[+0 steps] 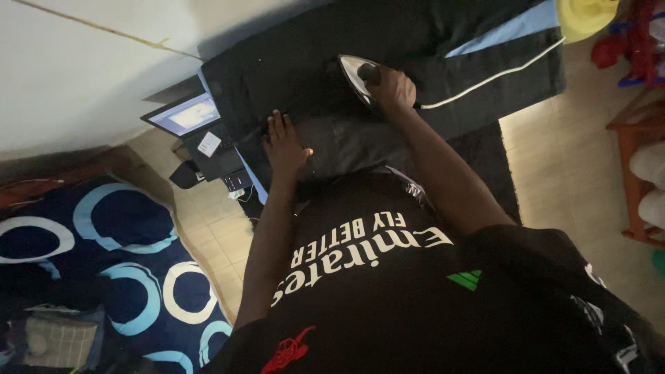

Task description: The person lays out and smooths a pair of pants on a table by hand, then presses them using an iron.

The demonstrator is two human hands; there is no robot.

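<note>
Ironing under way: right hand [392, 88] grips the silver-soled iron [358, 77] on the black light-blue-panelled garment [443, 41], left hand [285, 145] spread flat on it; finished extent indeterminable

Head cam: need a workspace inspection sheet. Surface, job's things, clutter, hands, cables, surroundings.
Surface: black padded surface, low over the floor, mostly covered by cloth.
Job's things: iron tipped on the dark garment, which has a light blue panel and white piping.
Clutter: open laptop with lit screen at the surface's left edge; small dark items beside it, too dim to identify.
Hands: right hand grips the iron's handle; left hand lies flat on the cloth.
Cables: thin cord on the tiles near the laptop; the iron's cord is not visible.
Surroundings: tiled floor, blue rug with rings, wooden furniture, white wall.
</note>
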